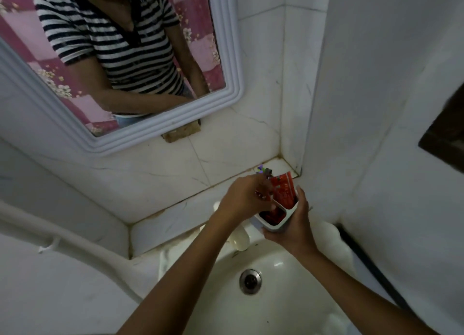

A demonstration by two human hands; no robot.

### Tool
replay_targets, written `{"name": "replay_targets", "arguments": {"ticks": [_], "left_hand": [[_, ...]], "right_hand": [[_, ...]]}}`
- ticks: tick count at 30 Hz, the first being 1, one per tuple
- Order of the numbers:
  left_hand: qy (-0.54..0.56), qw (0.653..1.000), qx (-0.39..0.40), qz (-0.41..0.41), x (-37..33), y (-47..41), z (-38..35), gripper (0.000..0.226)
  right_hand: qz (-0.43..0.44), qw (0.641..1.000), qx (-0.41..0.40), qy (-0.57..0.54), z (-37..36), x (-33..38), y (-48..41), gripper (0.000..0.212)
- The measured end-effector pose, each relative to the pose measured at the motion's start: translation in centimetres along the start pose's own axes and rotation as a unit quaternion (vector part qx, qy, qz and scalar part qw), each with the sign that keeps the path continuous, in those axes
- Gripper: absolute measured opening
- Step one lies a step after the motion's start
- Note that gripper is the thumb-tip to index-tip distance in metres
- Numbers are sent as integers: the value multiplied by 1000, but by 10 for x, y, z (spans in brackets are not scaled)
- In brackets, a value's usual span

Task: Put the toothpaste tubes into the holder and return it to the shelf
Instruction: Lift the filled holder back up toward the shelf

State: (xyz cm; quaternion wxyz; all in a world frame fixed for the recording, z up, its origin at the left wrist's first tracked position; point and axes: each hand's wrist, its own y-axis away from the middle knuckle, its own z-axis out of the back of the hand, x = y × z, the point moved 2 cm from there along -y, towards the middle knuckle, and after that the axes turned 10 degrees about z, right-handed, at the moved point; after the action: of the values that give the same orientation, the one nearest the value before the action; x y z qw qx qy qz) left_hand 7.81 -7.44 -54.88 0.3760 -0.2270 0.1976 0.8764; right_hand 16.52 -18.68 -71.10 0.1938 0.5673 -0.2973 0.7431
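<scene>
1. Holder [275, 219], white with two compartments, held above the far rim of the sink [288, 297], at about one o'clock from the drain [250, 281].
2. Right hand [292, 230] wrapped around the holder's near and right side from below, fingers [302, 199] pressed against its wall.
3. Red toothpaste tube [285, 187] standing upright in the far compartment, tilted slightly toward twelve o'clock, flat end uppermost.
4. More red visible low in the near compartment (cannot tell whether a second tube or packaging).
5. Left hand [244, 197] over the holder at its ten o'clock side, fingers curled down toward the near compartment; grip cannot be told, fingertips blurred.
6. Small purple and dark item [263, 170] just past the left hand at twelve o'clock, too blurred to identify.
7. Tiled shelf [175, 209] behind the sink, running from nine o'clock into the corner at one o'clock.
8. Mirror [226, 33] on the wall at eleven o'clock, showing a striped shirt.
</scene>
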Motion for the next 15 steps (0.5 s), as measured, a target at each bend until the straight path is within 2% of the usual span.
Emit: {"name": "replay_targets", "arguments": {"ticks": [3,6,8,9,12,15], "left_hand": [[46,998,-27,13,16,9,19,33],[101,990,-87,48,34,22,47,29],[113,985,-103,74,38,29,63,34],[118,985,-99,78,37,33,70,37],[170,982,-83,23,10,49,97,32],[267,952,-129,-80,-38,71,148,24]], "right_hand": [[16,994,-61,-85,4,2,2,133],[60,995,-65,-38,12,21,8,125],[83,994,-71,1,18,51,-1,131],[98,992,-73,-15,20,67,-8,133],[170,981,-94,-7,31,131,-38,132],[253,960,-118,-18,45,205,-71,131]]}}
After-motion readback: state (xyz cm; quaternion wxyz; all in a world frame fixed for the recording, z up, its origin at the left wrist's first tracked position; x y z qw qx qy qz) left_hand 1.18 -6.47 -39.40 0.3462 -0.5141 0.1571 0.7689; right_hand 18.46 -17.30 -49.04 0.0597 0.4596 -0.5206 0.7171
